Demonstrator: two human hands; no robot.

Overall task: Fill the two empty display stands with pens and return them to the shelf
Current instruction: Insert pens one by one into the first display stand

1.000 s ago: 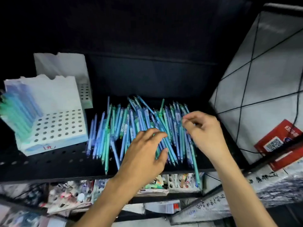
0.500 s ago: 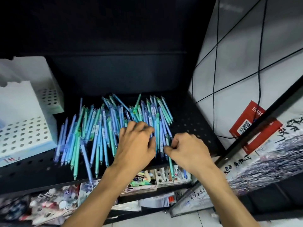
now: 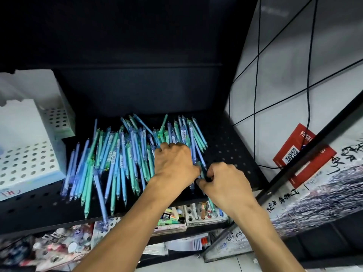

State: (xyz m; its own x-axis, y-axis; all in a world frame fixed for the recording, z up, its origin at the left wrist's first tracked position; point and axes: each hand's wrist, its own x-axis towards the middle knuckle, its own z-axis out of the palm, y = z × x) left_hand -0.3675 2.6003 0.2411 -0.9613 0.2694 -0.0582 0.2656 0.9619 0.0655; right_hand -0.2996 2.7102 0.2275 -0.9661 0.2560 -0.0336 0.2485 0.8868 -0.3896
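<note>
A loose pile of blue and green pens [image 3: 117, 158] lies spread across the black perforated shelf [image 3: 231, 146]. My left hand [image 3: 174, 163] lies palm down on the right part of the pile, its fingers curled over several pens. My right hand [image 3: 224, 181] is just to its right at the shelf's front edge, fingers curled round a few pens whose ends stick out below it. Two white display stands with rows of holes stand at the left: a near one [image 3: 27, 163] and a smaller far one [image 3: 59, 118]. Both show empty holes.
Below the shelf, a lower level holds packets and a white holder with markers [image 3: 198, 213]. A white wall with black cables [image 3: 306, 75] and a red QR sign [image 3: 294, 154] is on the right. A black slanted frame bar [image 3: 314, 146] crosses at the right.
The view has swung right, so the stands slid toward the left edge. My right hand came down from the pile's far right to the front edge, beside my left hand, and closed on pens.
</note>
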